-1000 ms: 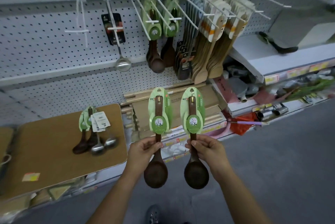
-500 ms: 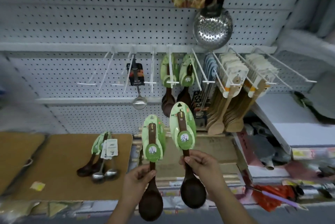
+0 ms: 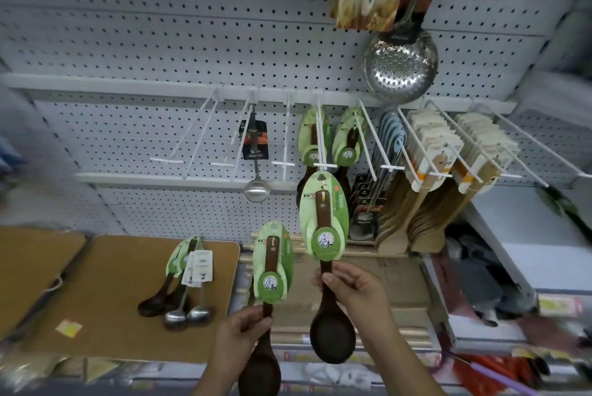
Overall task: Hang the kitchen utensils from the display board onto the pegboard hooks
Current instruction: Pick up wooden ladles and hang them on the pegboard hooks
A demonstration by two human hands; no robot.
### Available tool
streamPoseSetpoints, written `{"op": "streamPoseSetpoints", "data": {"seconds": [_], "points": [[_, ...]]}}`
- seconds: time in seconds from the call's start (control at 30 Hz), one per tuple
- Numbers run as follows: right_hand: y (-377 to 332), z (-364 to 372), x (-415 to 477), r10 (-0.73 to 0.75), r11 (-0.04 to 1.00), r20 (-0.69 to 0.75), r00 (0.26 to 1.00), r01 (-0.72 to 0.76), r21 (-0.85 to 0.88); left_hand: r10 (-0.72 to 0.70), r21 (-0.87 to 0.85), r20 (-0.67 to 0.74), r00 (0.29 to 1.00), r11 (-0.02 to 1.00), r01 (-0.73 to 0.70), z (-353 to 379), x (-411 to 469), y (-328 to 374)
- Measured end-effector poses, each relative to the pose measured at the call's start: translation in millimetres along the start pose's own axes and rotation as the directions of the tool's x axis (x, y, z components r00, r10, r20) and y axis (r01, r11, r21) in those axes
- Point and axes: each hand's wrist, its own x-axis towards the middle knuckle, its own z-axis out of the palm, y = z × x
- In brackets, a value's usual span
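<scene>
Left hand (image 3: 242, 330) pinches the left spoon (image 3: 260, 373) by its handle, right hand (image 3: 350, 286) the right spoon (image 3: 332, 336), card (image 3: 340, 213) apparently touching a hook (image 3: 320, 139).

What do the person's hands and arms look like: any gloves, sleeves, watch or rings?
The left hand and right hand wear no gloves, and no ring shows. The left forearm and right forearm are uncovered to the frame's edge: no sleeve, watch or bracelet in view.

Two held wooden spoons (image 3: 333, 334), two steel ladles (image 3: 175, 320) on the board (image 3: 112, 283), one hanging skimmer (image 3: 400, 70).
</scene>
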Motion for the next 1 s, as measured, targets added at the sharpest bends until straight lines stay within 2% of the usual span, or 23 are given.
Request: {"op": "streamPoseSetpoints", "data": {"seconds": [0.23, 0.43, 0.57, 0.7, 0.83, 1.0], "points": [[-3, 8, 13, 0.01, 0.999, -0.045, 0.999, -0.008, 0.046, -0.005, 0.089, 0.033, 0.999, 0.996, 0.002, -2, 10, -15], [-6, 19, 37, 0.001, 1.0, -0.082, 0.997, 0.001, 0.018, -0.02, 0.079, 0.05, 0.999, 0.997, 0.016, -5, 14, -30], [-17, 27, 78, -0.003, 1.0, -0.104, 0.995, -0.001, -0.031, -0.005, 0.059, 0.043, 0.999, 0.998, 0.002, -5, 12, -22], [-30, 38, 130, 0.002, 0.999, -0.108, 0.994, -0.007, -0.049, -0.047, 0.045, 0.036, 0.998, 0.998, 0.045, -7, 8, -16], [-43, 46, 176, 0.039, 0.999, -0.115, 0.993, -0.041, -0.016, -0.053, 0.052, 0.021, 0.998, 0.997, 0.052, -9, 1, -13], [-28, 42, 217, 0.058, 0.998, -0.166, 0.984, -0.063, -0.026, -0.09, 0.002, 0.002, 0.996, 0.996, 0.09, -6, -7, -14]]}}
